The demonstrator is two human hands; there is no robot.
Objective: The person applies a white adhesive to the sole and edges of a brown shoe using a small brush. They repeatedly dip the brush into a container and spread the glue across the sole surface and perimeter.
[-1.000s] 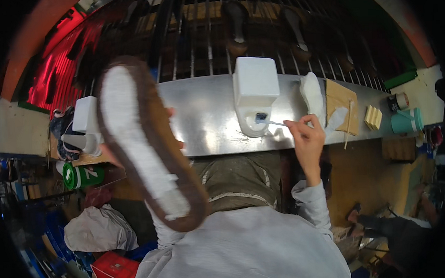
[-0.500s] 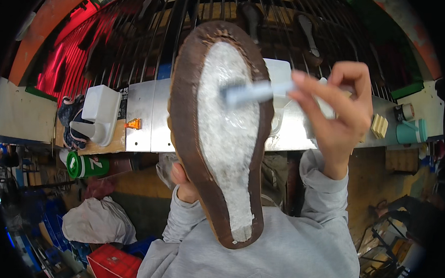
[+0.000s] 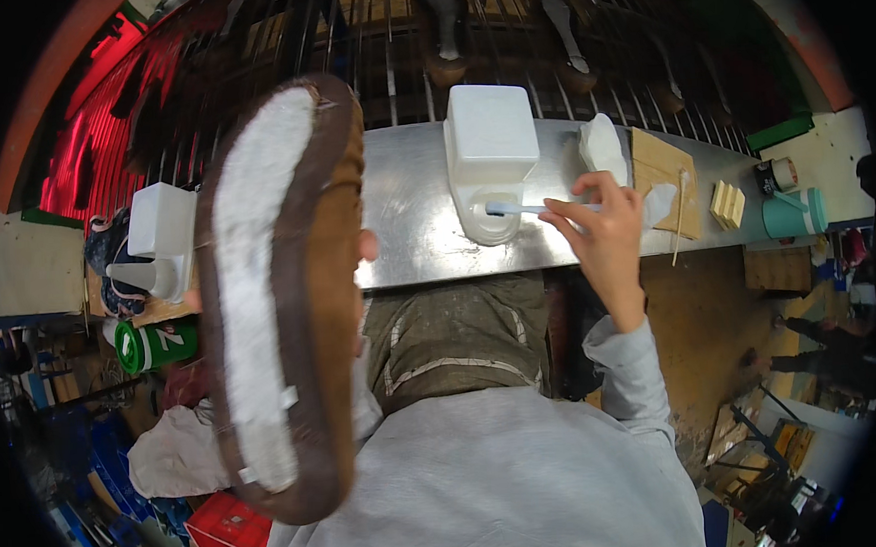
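A brown shoe (image 3: 297, 280) with a white, fibrous patch down the middle of its underside stands at the left, bottom toward the camera and partly turned. Gripping it is my left hand (image 3: 366, 245), mostly hidden behind the shoe except for fingertips at its edge. My right hand (image 3: 607, 232) pinches a pale, toothbrush-like brush (image 3: 528, 209) by the handle. The brush head is over the round cup (image 3: 493, 227) at the front of a white plastic dispenser (image 3: 492, 129); whether it touches what is inside I cannot tell.
A metal counter (image 3: 405, 197) runs across. Beyond it lies a barred rack (image 3: 389, 41) with several dark shoes. To the right are white crumpled material (image 3: 602, 147), a tan board (image 3: 667, 195), small yellowish blocks (image 3: 727, 205) and a teal mug (image 3: 792, 214). Another white dispenser (image 3: 160, 222) stands left.
The shoe has moved left and turned to show its side. My right hand has carried the brush from the white patch to the dispenser cup.
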